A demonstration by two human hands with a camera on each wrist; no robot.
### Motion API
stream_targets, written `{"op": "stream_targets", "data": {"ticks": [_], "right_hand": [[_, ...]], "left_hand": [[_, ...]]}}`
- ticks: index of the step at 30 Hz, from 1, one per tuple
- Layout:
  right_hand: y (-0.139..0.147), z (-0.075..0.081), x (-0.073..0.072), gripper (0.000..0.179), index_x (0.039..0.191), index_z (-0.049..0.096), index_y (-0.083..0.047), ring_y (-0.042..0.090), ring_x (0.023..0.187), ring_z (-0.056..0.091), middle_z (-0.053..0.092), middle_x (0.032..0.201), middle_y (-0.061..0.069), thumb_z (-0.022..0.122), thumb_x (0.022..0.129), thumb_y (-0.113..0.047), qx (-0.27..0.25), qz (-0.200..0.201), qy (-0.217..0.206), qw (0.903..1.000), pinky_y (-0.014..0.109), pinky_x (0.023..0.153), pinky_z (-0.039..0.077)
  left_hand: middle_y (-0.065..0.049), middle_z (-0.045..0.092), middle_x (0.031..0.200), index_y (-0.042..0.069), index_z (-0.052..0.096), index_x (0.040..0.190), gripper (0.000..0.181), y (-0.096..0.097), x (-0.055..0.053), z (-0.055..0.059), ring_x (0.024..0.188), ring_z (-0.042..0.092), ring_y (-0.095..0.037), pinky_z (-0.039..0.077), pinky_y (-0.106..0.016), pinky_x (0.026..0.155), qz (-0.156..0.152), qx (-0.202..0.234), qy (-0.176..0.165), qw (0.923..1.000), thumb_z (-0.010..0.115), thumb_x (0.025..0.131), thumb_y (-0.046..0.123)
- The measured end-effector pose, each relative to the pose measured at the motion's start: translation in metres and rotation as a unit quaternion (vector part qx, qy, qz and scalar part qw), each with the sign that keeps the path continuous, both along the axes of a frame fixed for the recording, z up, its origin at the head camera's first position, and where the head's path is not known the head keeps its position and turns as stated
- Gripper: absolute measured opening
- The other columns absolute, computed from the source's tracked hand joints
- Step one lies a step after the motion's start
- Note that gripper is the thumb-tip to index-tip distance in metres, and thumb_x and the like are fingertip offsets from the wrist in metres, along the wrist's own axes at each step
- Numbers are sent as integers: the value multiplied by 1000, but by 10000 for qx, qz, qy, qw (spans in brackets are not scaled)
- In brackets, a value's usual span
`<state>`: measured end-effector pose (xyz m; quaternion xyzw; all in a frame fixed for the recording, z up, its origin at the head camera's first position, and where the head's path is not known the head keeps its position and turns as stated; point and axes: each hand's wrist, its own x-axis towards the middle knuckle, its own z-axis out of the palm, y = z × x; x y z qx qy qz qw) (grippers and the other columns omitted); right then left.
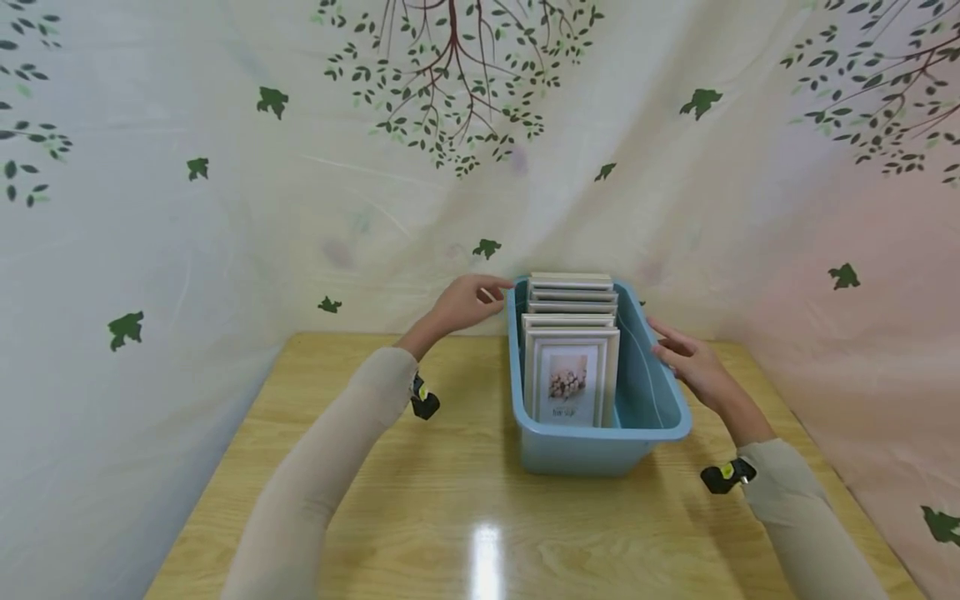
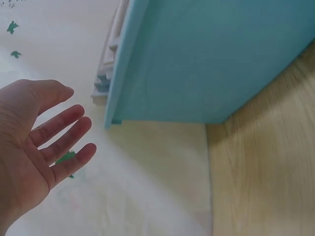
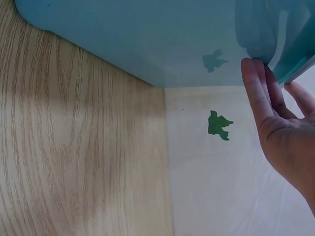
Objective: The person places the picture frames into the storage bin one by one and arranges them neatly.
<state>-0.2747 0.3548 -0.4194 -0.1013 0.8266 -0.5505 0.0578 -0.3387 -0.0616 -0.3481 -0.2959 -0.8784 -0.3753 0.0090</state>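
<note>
A light blue plastic bin (image 1: 600,450) stands on the table, holding a row of upright picture frames (image 1: 570,383) with pale borders. The front one shows a picture of flowers. My left hand (image 1: 468,302) is by the bin's far left corner, fingers loosely bent; in the left wrist view this hand (image 2: 34,142) is apart from the rim with nothing in it. On the bin's right side, my right hand (image 1: 697,367) touches the rim. The right wrist view shows the right hand's fingers (image 3: 257,91) nearly straight against the outer wall, just under the rim.
The wooden table (image 1: 420,508) ends at a pale fabric backdrop (image 1: 420,208) printed with branches and green birds. The bin stands near its far edge. Small black devices with yellow marks are strapped to both wrists.
</note>
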Motion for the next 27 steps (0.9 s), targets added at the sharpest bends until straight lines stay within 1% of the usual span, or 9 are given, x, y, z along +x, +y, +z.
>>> {"op": "stream_targets", "data": {"ticks": [3, 8, 10, 14, 17, 19, 22, 24, 27], "right_hand": [[1, 2, 2, 66, 162, 27, -16, 0, 101, 63, 59, 123, -6, 55, 105, -35, 180, -32, 33, 9998, 21, 82, 58], [2, 7, 4, 65, 162, 26, -20, -1, 102, 60, 51, 141, 23, 54, 106, -38, 435, -51, 1, 9990, 20, 82, 56], [2, 8, 4, 66, 162, 25, -21, -2, 102, 59, 48, 145, 28, 53, 106, -39, 494, -22, -27, 9988, 19, 83, 55], [-1, 10, 2, 66, 163, 24, -23, -4, 103, 58, 49, 148, 28, 53, 106, -40, 717, 31, -55, 9974, 20, 86, 54], [-3, 12, 0, 67, 163, 23, -23, -1, 106, 58, 49, 149, 27, 52, 106, -41, 883, 103, -43, 9960, 26, 90, 56], [-4, 14, -1, 67, 163, 22, -21, 6, 111, 59, 48, 150, 27, 51, 106, -41, 952, 170, -11, 9953, 30, 91, 57], [-5, 18, -3, 67, 164, 21, -20, 25, 122, 59, 46, 152, 28, 50, 107, -39, 1011, 252, 40, 9946, 42, 95, 59], [-5, 21, -2, 67, 164, 21, -20, 22, 123, 59, 44, 154, 27, 50, 107, -39, 1032, 251, 73, 9943, 45, 97, 58], [-1, 25, 0, 66, 164, 22, -18, 4, 114, 62, 44, 154, 28, 50, 108, -38, 966, 203, 174, 9950, 38, 95, 60]], "left_hand": [[-16, 73, 118, 7, 63, 138, 38, -14, 1, -10, 104, 71, -30, 59, -40, 92, 251, 41, 117, 9996, 63, 101, 13], [-16, 72, 120, 11, 62, 140, 40, -37, 5, -22, 105, 71, -31, 60, -45, 89, 654, -85, 173, 9977, 62, 102, 20], [-16, 72, 121, 12, 61, 141, 41, -46, 8, -26, 105, 71, -31, 60, -46, 86, 832, -147, 237, 9961, 62, 102, 21], [-16, 71, 123, 13, 60, 143, 42, -66, 11, -36, 107, 71, -33, 60, -49, 85, 1174, -108, 273, 9926, 61, 102, 24], [-18, 69, 127, 13, 59, 144, 44, -80, 13, -43, 111, 69, -35, 58, -51, 90, 1381, -46, 235, 9901, 62, 103, 27], [-20, 67, 131, 12, 57, 145, 46, -88, 15, -44, 115, 67, -37, 56, -54, 94, 1494, -60, 238, 9885, 61, 103, 28], [-21, 64, 135, 11, 54, 148, 49, -97, 15, -45, 121, 63, -40, 53, -56, 97, 1639, -160, 288, 9859, 60, 103, 30], [-20, 62, 137, 12, 51, 150, 51, -101, 15, -44, 125, 60, -40, 52, -57, 98, 1713, -269, 323, 9843, 59, 104, 31], [-19, 56, 146, 13, 47, 153, 54, -105, 16, -43, 133, 53, -40, 48, -60, 104, 1779, -480, 359, 9822, 57, 104, 34]]}}
